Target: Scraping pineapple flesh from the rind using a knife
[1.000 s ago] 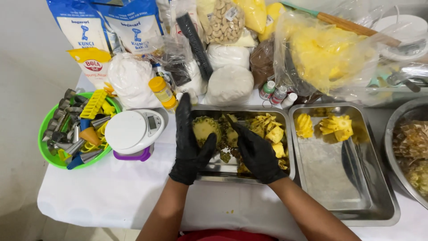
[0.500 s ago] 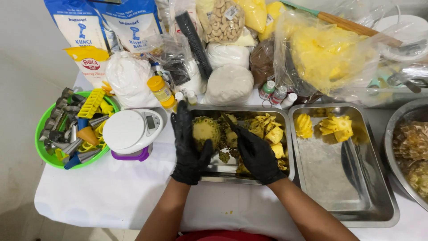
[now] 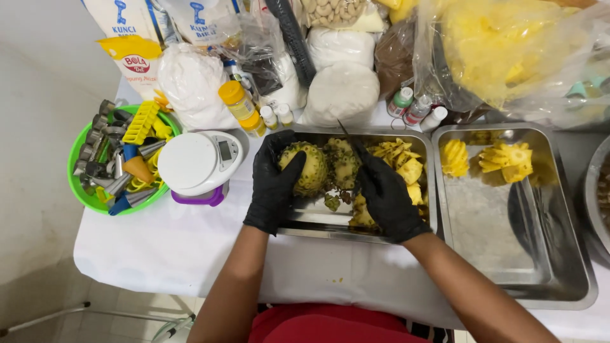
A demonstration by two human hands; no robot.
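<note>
Both forearms come up from the near edge of the white-covered table [image 3: 165, 248] and angle inward toward a rectangular steel tray [image 3: 318, 219] that sits at the middle of the tabletop. The left hand [image 3: 274, 184], in a black glove, is curled around the left side of a partly peeled pineapple [image 3: 311, 168], thumb across its near face and fingers wrapped behind, clamped on the fruit and holding it in the tray's far left corner. The right hand [image 3: 386, 194], also black-gloved, lies just beside it over the middle of the tray with the wrist bent and the fingers closed around a knife [image 3: 346, 132], whose dark thin blade sticks out toward the tray's far edge; the handle is hidden inside the fist. The two hands are close but not touching, with the pineapple between them. Cut yellow pineapple pieces [image 3: 403, 162] are piled in the far right corner of the same tray, with green-brown peel scraps [image 3: 333, 200] under the hands. A larger steel tray [image 3: 508, 254] stands just beside it to the right, with more yellow slices at its far edge. Left of the trays a white kitchen scale [image 3: 197, 162] sits near a green bowl [image 3: 82, 190] of metal cutters at the table's left edge.
</note>
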